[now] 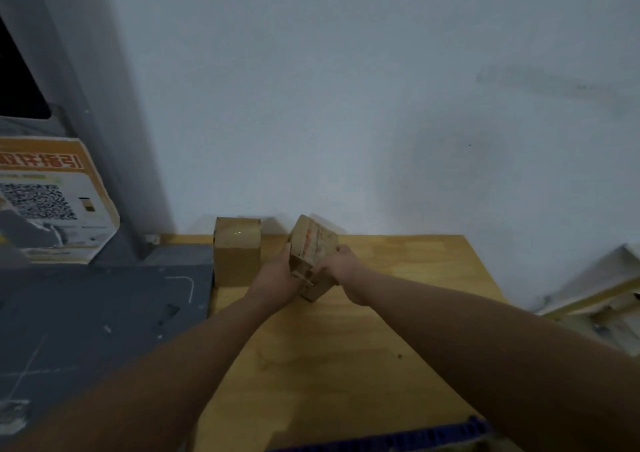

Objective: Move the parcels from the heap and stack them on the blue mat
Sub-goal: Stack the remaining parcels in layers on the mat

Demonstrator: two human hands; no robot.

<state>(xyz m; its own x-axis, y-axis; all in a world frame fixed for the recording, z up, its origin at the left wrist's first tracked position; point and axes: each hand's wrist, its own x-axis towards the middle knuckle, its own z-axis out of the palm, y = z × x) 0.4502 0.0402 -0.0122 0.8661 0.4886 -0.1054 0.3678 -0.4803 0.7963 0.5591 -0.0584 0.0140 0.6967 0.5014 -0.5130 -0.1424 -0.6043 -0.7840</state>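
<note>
A small brown cardboard parcel (313, 243) with red marks on its top is tilted above the far part of the wooden table (398, 313). My left hand (277, 278) grips its left side and my right hand (337, 266) grips its right side. A second, plain cardboard parcel (237, 250) stands upright to the left against the wall, apart from my hands. A strip of the blue mat (415, 437) shows at the bottom edge, near me.
A dark grey surface (104, 313) with white marks adjoins the table on the left. Behind it leans an orange and white poster (52, 202) with a QR code. A white wall (346, 105) closes the far side. Pale boards (595, 299) lie at the right.
</note>
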